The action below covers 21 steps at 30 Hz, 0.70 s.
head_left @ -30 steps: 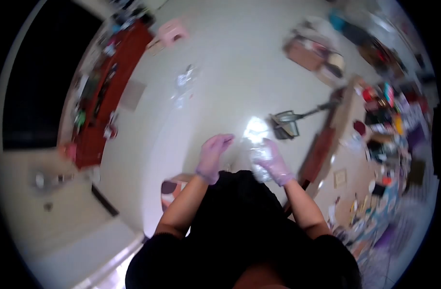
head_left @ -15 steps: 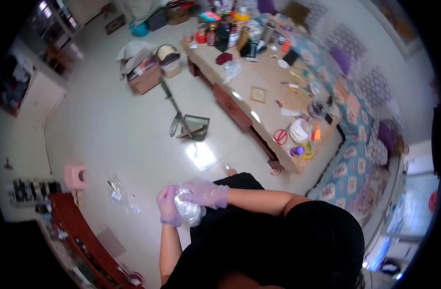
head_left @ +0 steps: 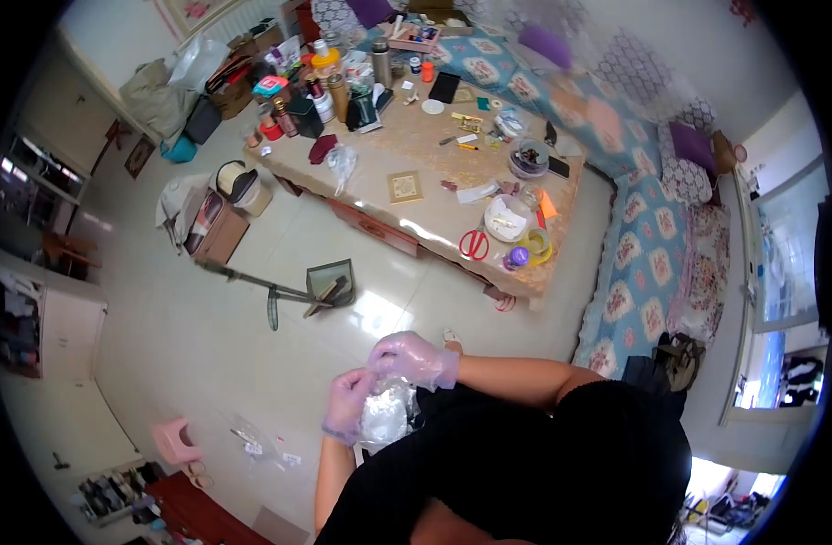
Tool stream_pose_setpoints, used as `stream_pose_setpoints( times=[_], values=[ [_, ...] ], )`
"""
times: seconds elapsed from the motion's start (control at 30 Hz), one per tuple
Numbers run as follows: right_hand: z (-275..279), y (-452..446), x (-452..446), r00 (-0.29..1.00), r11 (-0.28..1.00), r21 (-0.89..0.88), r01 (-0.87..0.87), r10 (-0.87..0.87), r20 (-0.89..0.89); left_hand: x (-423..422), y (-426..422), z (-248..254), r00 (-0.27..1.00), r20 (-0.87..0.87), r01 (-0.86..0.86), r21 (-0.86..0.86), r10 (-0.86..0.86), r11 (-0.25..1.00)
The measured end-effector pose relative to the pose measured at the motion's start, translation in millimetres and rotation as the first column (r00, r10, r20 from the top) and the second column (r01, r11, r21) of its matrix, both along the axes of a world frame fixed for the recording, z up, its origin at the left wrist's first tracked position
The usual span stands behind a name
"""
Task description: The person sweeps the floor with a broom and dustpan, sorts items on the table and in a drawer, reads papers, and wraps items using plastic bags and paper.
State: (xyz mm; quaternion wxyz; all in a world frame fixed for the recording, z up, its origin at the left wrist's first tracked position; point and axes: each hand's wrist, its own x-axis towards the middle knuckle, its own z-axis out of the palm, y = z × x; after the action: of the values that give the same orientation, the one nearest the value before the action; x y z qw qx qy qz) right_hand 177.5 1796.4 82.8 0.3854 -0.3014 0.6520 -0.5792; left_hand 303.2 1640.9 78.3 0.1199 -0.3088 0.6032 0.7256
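A crinkled clear plastic bag [head_left: 390, 418] with a silvery, shiny look hangs in front of my black clothing. My left hand [head_left: 348, 406], in a thin translucent pinkish glove, pinches the bag along its upper left side. Similarly gloved, my right hand [head_left: 414, 361] closes on the bag's top edge. The fingertips of both hands nearly meet there. What the bag contains cannot be made out.
A cluttered table [head_left: 370, 186] holds red scissors [head_left: 474, 245], a white-lidded tub [head_left: 508, 219], and several bottles. On the floor are a dustpan [head_left: 332, 280], a pink stool [head_left: 176, 441], and plastic wrappers [head_left: 252, 442]. A floral sofa [head_left: 625, 263] lines the right.
The view has swung, so the room appears shifted and turned. My hands have moved together at the bag's top edge, and the bag now hangs below them instead of being cupped between them.
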Motion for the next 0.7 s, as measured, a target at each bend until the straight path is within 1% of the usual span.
stream_pose_setpoints(
  times=[0.03, 0.07, 0.1, 0.13, 0.17, 0.2, 0.27, 0.3, 0.33, 0.37, 0.4, 0.43, 0.47, 0.5, 0.53, 0.57, 0.6, 0.63, 0.67, 0.7],
  values=[
    [-18, 12, -9, 0.993, 0.995, 0.016, 0.094, -0.093, -0.076, -11, 8, 1, 0.997, -0.020, 0.071, 0.064, -0.069, 0.995],
    [-20, 24, -22, 0.992, 0.994, 0.015, 0.106, -0.104, -0.068, -20, 14, 2, 0.990, -0.042, 0.138, 0.128, -0.133, 0.982],
    [-22, 36, -38, 0.963, 0.971, 0.016, 0.239, -0.239, 0.122, -29, 19, -2, 0.989, -0.035, 0.146, 0.128, -0.143, 0.981],
    [-23, 49, -55, 0.882, 0.930, 0.041, 0.364, -0.359, 0.306, -35, 24, -10, 0.938, -0.124, 0.338, 0.114, -0.325, 0.934],
    [-21, 63, -74, 0.844, 0.901, 0.048, 0.432, -0.423, 0.331, -44, 28, -14, 0.846, -0.207, 0.516, 0.083, -0.491, 0.853],
    [-20, 79, -94, 0.801, 0.866, 0.057, 0.497, -0.483, 0.355, -54, 32, -17, 0.845, -0.198, 0.520, 0.084, -0.498, 0.850],
    [-25, 108, -132, 0.755, 0.820, 0.016, 0.573, -0.535, 0.379, -70, 41, -22, 0.675, -0.304, 0.699, -0.031, -0.672, 0.715],
    [-32, 120, -151, 0.726, 0.793, -0.012, 0.609, -0.551, 0.412, -79, 46, -25, 0.680, -0.294, 0.698, -0.022, -0.672, 0.716],
    [-42, 131, -169, 0.698, 0.767, -0.035, 0.640, -0.562, 0.444, -89, 51, -29, 0.622, -0.317, 0.754, -0.001, -0.716, 0.656],
    [-56, 145, -188, 0.824, 0.820, -0.080, 0.567, -0.561, 0.083, -98, 57, -32, 0.564, -0.345, 0.803, 0.017, -0.750, 0.596],
    [-63, 154, -201, 0.856, 0.861, -0.086, 0.502, -0.508, -0.092, -106, 65, -31, 0.583, -0.335, 0.792, 0.032, -0.740, 0.610],
    [-69, 164, -213, 0.851, 0.891, -0.087, 0.446, -0.453, -0.264, -113, 73, -29, 0.599, -0.283, 0.797, 0.127, -0.749, 0.590],
    [-63, 165, -220, 0.833, 0.837, -0.124, 0.532, -0.544, -0.098, -118, 79, -27, 0.617, -0.227, 0.786, 0.224, -0.754, 0.576],
    [-59, 161, -227, 0.824, 0.817, -0.128, 0.562, -0.567, -0.001, -124, 82, -26, 0.578, -0.174, 0.814, 0.200, -0.797, 0.546],
    [-52, 158, -233, 0.804, 0.793, -0.131, 0.595, -0.587, 0.096, -134, 81, -20, 0.554, -0.082, 0.822, 0.217, -0.829, 0.527],
    [-44, 154, -240, 0.692, 0.735, -0.021, 0.678, -0.628, 0.356, -138, 81, -24, 0.567, -0.067, 0.818, 0.167, -0.821, 0.551],
    [-42, 149, -244, 0.511, 0.679, 0.118, 0.724, -0.643, 0.571, -140, 79, -30, 0.577, -0.056, 0.814, 0.114, -0.815, 0.569],
    [-48, 143, -245, 0.514, 0.693, 0.127, 0.710, -0.633, 0.579, -141, 71, -33, 0.641, -0.088, 0.765, 0.147, -0.762, 0.627],
    [-54, 137, -245, 0.471, 0.665, 0.148, 0.732, -0.651, 0.596, -141, 61, -38, 0.773, -0.004, 0.594, 0.357, -0.635, 0.721],
    [-60, 131, -245, 0.426, 0.634, 0.169, 0.754, -0.669, 0.609, -137, 51, -48, 0.895, 0.021, 0.383, 0.474, -0.445, 0.793]
  ],
)
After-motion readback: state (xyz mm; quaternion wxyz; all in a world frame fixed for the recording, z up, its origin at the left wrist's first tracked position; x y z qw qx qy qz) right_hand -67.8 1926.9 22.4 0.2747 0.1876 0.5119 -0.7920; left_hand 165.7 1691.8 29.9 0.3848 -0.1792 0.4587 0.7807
